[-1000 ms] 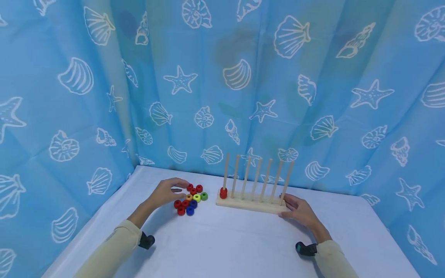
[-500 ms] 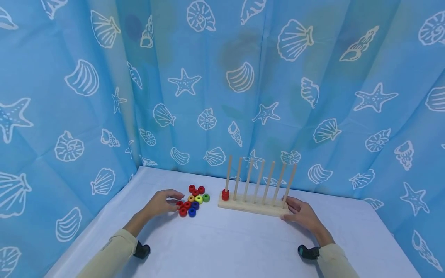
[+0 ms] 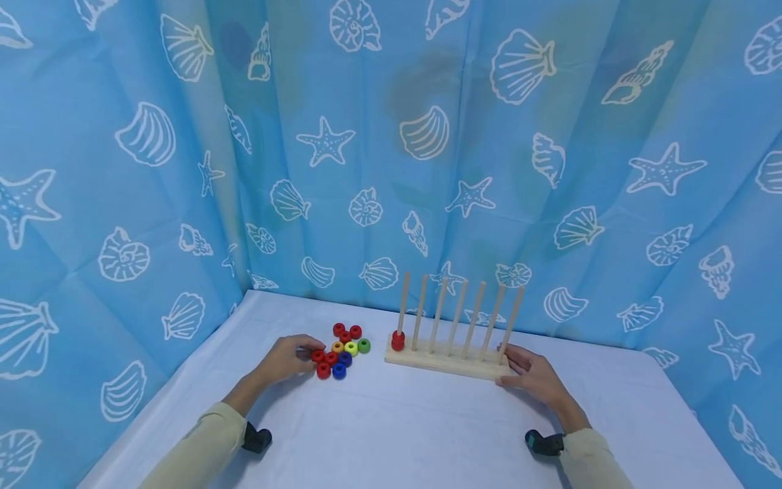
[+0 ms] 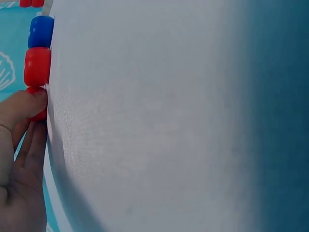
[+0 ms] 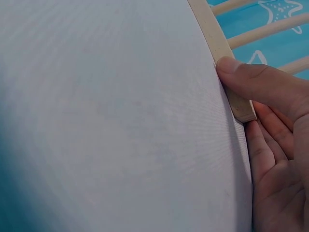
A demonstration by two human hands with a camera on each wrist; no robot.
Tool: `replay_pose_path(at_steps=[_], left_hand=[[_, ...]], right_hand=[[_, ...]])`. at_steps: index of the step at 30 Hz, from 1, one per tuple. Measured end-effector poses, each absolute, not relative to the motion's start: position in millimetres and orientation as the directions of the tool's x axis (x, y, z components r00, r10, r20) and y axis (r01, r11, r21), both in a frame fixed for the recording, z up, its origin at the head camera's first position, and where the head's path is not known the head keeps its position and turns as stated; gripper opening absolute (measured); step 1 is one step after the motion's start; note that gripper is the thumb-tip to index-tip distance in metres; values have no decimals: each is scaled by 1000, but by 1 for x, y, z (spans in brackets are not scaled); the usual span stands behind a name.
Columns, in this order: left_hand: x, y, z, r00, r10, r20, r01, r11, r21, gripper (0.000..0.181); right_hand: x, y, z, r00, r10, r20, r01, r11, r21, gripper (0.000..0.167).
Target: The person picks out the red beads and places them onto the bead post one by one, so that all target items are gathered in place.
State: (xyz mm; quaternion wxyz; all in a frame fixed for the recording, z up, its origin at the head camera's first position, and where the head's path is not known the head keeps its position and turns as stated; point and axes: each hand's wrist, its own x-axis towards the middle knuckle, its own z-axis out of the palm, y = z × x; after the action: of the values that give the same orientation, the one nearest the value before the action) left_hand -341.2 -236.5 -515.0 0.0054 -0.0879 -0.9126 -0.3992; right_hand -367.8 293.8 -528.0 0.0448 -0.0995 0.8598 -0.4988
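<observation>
My left hand (image 3: 285, 359) is at the left edge of a cluster of beads; in the left wrist view its thumb and fingers pinch a red bead (image 4: 38, 114), beside another red bead (image 4: 37, 66) and a blue bead (image 4: 41, 32). The cluster also holds a yellow bead (image 3: 351, 348), a green bead (image 3: 364, 346) and an orange bead (image 3: 337, 348). To the right stands a wooden base (image 3: 440, 361) with several upright pegs, red beads (image 3: 398, 341) on its leftmost peg. My right hand (image 3: 540, 382) grips the base's right end, thumb on the front side (image 5: 222, 53).
A white cloth (image 3: 391, 428) covers the table. Behind and to the left hangs a blue curtain (image 3: 379, 170) with white shell and starfish drawings. A dark device sits at each wrist.
My left hand has come down from the upper left of the beads to the red bead at the cluster's left edge and pinches it. My right hand stays on the base.
</observation>
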Motion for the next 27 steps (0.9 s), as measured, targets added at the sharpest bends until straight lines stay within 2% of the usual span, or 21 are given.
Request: replay_pose_path(at_steps=[11,21,27], left_hand=[[-343,-235,-515,-991,112,72,128,654,745,33],[-347,-233,-503,-976,101,193,213,641,738,32],[-352,-226,-491,-977,51,206,192,627,755,38]], right_hand=[[-364,294,-526,-976,-218,16,-118,460,-880,88],[-368,296,-531,-976,-218,23,-125,469,-874,88],[-369,296,-532,-973,-228,31,-136,465,-875,88]])
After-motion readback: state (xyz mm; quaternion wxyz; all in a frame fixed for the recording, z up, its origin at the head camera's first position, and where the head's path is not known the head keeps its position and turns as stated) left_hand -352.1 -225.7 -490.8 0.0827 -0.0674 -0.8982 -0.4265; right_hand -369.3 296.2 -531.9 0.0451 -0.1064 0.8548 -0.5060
